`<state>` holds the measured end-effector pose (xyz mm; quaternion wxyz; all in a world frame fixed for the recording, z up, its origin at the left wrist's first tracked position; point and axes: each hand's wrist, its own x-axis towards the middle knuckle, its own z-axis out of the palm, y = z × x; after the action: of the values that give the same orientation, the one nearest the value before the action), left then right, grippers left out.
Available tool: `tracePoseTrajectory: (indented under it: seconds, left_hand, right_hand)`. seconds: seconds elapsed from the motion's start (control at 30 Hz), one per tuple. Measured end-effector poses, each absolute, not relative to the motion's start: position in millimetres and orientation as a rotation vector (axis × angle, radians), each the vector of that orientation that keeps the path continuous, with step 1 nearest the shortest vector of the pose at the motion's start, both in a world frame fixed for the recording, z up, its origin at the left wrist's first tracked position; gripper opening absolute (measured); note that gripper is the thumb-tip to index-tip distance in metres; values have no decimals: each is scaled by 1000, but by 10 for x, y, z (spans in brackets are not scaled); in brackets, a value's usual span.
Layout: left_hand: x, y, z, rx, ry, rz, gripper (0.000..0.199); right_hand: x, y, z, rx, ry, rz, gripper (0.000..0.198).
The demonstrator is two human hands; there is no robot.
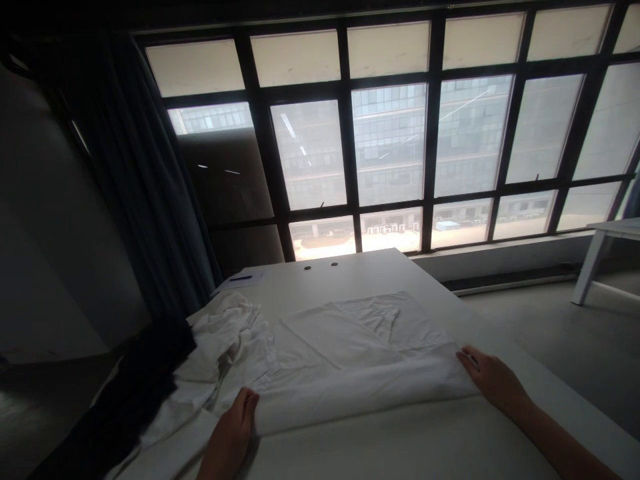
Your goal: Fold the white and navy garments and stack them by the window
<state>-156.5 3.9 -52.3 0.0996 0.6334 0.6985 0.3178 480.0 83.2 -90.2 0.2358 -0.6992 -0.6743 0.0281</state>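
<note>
A white shirt (340, 333) lies spread on the white table, its near side folded over into a long band. A sleeve shows as a creased flap on its upper right part. My left hand (234, 427) pinches the left end of the near edge. At the right end, my right hand (493, 377) has thumb and fingers closed on the cloth. Between both hands the near edge is stretched and lifted slightly, with a shadow under it.
Crumpled white clothes (227, 333) and a black garment (145, 380) lie along the left side of the table (360, 273). A pen (241, 277) rests on paper at the far left corner. Beyond stand large windows, a dark curtain (145, 173) and another table (595, 253) at right.
</note>
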Motion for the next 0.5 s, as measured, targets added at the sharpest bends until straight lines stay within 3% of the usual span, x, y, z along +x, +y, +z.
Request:
tracePoseTrajectory:
  seconds: [0.33, 0.5]
  left_hand:
    - [-1383, 41, -427, 1855, 2168, 817, 28]
    - [-1335, -27, -333, 1900, 2275, 551, 40]
  right_hand:
    - [4784, 839, -865, -2107, -1848, 35, 45]
    - [4793, 864, -881, -2075, -1889, 40, 41]
